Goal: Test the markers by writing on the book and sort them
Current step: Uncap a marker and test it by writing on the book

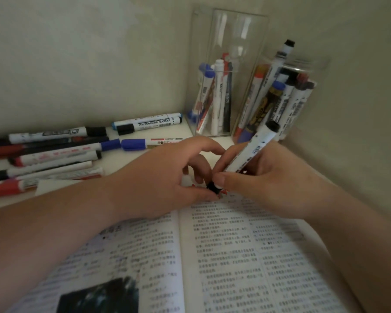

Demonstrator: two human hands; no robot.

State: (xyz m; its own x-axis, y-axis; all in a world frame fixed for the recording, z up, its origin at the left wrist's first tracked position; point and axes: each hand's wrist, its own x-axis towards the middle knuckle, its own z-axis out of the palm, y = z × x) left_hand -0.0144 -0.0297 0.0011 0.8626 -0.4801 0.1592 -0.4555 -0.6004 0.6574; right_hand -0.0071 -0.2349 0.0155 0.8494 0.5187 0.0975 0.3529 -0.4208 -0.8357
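Observation:
An open printed book [224, 256] lies in front of me on the white table. My right hand [264, 177] grips a white marker [253, 150] with a black end, tilted up to the right above the book's top edge. My left hand [165, 179] pinches the marker's black cap [213, 186] at its lower end. Whether the cap is on or off the marker is hidden by the fingers. Several loose markers [54, 152] with black, blue and red caps lie in a pile on the table at the left.
A tall clear box [221, 37] with several markers stands in the back corner. A clear round jar [303, 71] holding several more markers stands to its right. Walls close in behind and at the right. The white table [127, 161] shows between the pile and my hands.

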